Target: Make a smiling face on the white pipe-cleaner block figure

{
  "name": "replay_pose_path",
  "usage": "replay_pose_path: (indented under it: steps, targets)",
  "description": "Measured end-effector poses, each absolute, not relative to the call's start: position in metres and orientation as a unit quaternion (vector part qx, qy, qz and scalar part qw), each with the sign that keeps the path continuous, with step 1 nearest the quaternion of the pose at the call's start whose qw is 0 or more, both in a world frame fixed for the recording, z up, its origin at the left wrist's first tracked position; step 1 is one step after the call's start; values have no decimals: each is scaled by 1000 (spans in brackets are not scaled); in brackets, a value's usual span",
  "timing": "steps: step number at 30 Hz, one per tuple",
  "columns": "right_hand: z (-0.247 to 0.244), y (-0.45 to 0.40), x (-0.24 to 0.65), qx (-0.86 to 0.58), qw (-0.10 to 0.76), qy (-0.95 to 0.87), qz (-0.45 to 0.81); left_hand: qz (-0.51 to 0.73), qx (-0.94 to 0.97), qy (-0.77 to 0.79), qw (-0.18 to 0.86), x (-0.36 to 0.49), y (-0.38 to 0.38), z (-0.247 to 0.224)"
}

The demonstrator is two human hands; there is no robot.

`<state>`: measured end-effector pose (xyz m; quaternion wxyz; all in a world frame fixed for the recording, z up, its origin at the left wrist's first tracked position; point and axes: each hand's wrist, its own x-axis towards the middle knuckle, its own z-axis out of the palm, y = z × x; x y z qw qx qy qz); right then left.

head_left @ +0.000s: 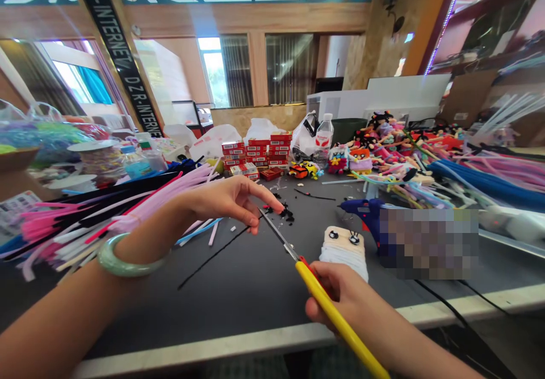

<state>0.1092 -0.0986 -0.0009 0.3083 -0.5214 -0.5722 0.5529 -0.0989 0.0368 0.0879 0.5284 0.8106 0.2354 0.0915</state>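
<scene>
My left hand [238, 200], with a pale green bangle above it, pinches a thin black fuzzy stem [213, 264] near one end; the rest slants down to the left. In my right hand [334, 294] are scissors [321, 296] with yellow and red handles. Their narrow blades point up and left, the tips at the fingertips of my left hand. Just beyond my right hand lies a cream and white fuzzy figure [343, 251] with two black-and-white eyes. Small black scraps [287, 213] are scattered past the blade tips.
A blue glue gun [368, 214] lies right of the figure, partly blurred out. Fuzzy stems [170, 197] are heaped at the left, blue ones [485, 183] at the right. Red boxes [256, 153], a bottle [324, 134] and colourful dolls [392, 146] stand behind.
</scene>
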Motion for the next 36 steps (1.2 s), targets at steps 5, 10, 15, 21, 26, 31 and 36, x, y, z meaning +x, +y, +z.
replay_pose_path:
  steps: [5, 10, 15, 21, 26, 31, 36]
  targets:
    - [-1, -95, 106, -519, 302, -574, 557, 110, 809, 248, 521, -99, 35, 90]
    - [-3, -95, 106, -538, 289, -582, 537, 92, 813, 253, 516, -100, 38, 89]
    - [-2, -98, 106, -555, 277, -598, 508, 99, 815, 253, 512, -108, 46, 91]
    - [0, -99, 107, -579, 260, -618, 465, 117, 812, 320, 474, -122, 62, 95]
    - [-1, -99, 109, -577, 250, -623, 465, 61, 833, 374, 403, -128, 77, 83]
    - [-2, -102, 109, -557, 251, -623, 488, 12, 850, 386, 359, -135, 95, 67]
    - [-2, -102, 109, -566, 245, -624, 480, 20, 872, 375, 313, -139, 105, 62]
